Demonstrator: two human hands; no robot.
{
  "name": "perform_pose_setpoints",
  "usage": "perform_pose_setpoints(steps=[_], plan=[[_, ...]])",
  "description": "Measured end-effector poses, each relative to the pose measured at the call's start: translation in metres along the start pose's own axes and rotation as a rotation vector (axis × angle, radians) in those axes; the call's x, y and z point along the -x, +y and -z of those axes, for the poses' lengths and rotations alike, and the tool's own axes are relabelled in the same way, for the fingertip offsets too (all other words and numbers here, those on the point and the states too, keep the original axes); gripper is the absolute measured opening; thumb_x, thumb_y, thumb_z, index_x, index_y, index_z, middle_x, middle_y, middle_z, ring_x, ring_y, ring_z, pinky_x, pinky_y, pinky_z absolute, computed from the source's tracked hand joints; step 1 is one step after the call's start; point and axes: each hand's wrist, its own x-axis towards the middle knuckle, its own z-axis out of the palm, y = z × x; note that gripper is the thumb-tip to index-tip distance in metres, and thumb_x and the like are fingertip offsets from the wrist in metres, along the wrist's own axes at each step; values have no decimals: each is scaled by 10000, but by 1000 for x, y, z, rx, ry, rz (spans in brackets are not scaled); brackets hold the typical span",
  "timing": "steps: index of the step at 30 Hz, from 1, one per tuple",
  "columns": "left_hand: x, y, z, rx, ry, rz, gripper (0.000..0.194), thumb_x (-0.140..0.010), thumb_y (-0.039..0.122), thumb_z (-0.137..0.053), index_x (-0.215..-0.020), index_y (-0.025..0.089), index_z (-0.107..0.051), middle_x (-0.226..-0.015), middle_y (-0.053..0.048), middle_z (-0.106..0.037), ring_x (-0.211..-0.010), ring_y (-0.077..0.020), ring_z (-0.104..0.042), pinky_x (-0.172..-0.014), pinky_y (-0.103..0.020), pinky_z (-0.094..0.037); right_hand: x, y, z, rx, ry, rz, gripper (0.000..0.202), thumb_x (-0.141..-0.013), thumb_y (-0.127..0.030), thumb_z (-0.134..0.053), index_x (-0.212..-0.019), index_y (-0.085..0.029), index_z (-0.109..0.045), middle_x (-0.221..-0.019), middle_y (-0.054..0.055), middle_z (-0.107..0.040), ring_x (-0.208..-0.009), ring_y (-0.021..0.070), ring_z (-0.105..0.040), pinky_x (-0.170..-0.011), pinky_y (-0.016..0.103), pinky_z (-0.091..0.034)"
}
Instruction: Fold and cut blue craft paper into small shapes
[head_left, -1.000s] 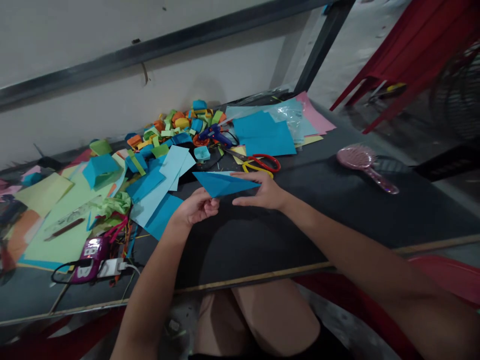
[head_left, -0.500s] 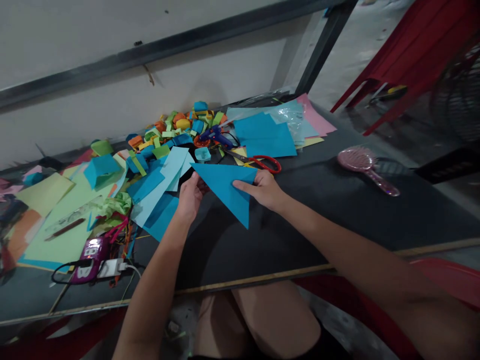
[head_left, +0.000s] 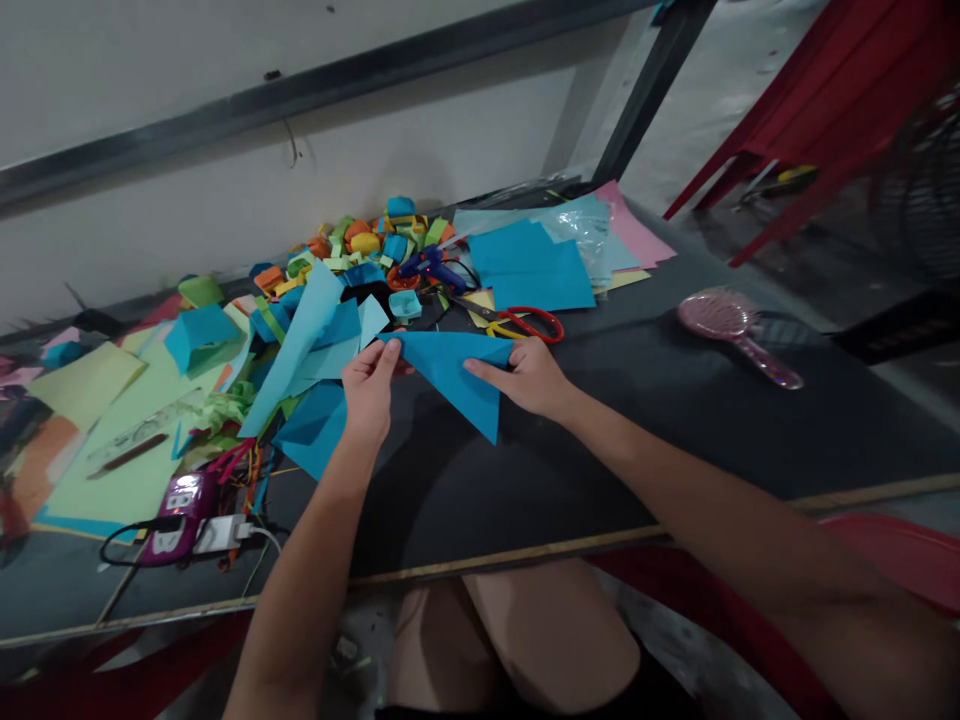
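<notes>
A blue sheet of paper [head_left: 459, 375], folded into a triangle, is held in the air over the dark table by both hands. My left hand [head_left: 371, 385] pinches its left corner between thumb and fingers. At the opposite corner my right hand [head_left: 531, 378] grips it, thumb on top and fingers hidden behind. One point of the triangle hangs down toward me. Beside my left hand a light blue paper strip [head_left: 296, 350] stands tilted up among other blue sheets. Just beyond my right hand lie scissors with red and yellow handles [head_left: 529, 325].
Many small folded coloured paper pieces [head_left: 364, 243] are heaped by the wall. A blue glue gun [head_left: 442, 268] lies near blue sheets [head_left: 531, 268]. A pink hairbrush [head_left: 735, 330] rests at right. At left are green paper [head_left: 127, 440], a purple device [head_left: 176, 520] and a white plug [head_left: 219, 535].
The light blue strip beside my left hand has lifted and swung up to the left. My left hand's grip has shifted slightly at the corner; the triangle's lower point has risen a little.
</notes>
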Motion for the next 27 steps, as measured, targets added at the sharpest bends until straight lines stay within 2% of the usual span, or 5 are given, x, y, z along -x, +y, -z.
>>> perform_pose_setpoints(steps=[9, 14, 17, 20, 27], plan=[[-5, 3, 2, 95, 145, 55, 264, -663, 402, -787, -792, 183, -718, -677, 15, -659, -572, -80, -583, -581, -231, -519, 0, -1, 0, -57, -54, -50, 641, -738, -560, -680, -448, -226, -217, -440, -66, -222, -400, 51, -223, -388, 253, -159], [0, 1, -1, -12, -91, 157, 434, -623, 391, -822, -975, 186, -672, -756, 1, -684, -643, -115, -626, -610, -248, -524, -1, 1, -3, -247, -14, -136, 433, -696, -544, -740, -536, -191, -548, -522, -13, -529, -469, 110, -471, -450, 262, -394], [7, 4, -4, -93, -213, 155, 781, -659, 346, -813, -1356, 278, -468, -753, 24, -676, -674, -129, -635, -632, -256, -525, -3, 2, -5, -374, 11, -199, 367, -648, -523, -790, -770, -187, -709, -774, 50, -714, -674, 200, -648, -624, 346, -540], [11, 8, -5, -101, -185, 107, 966, -727, 348, -763, -1498, 398, -185, -679, 69, -624, -605, -111, -590, -611, -249, -514, -3, 1, -6, -443, -37, -222, 414, -544, -465, -866, -819, -184, -735, -858, 67, -749, -775, 249, -689, -699, 398, -575], [8, -2, -4, -148, -171, 62, 493, -717, 413, -760, -1169, 237, -674, -601, 35, -516, -605, -120, -526, -593, -260, -485, -4, -1, -5, -464, -84, -169, 381, -570, -464, -852, -800, -178, -750, -879, 78, -758, -799, 250, -697, -725, 417, -585]])
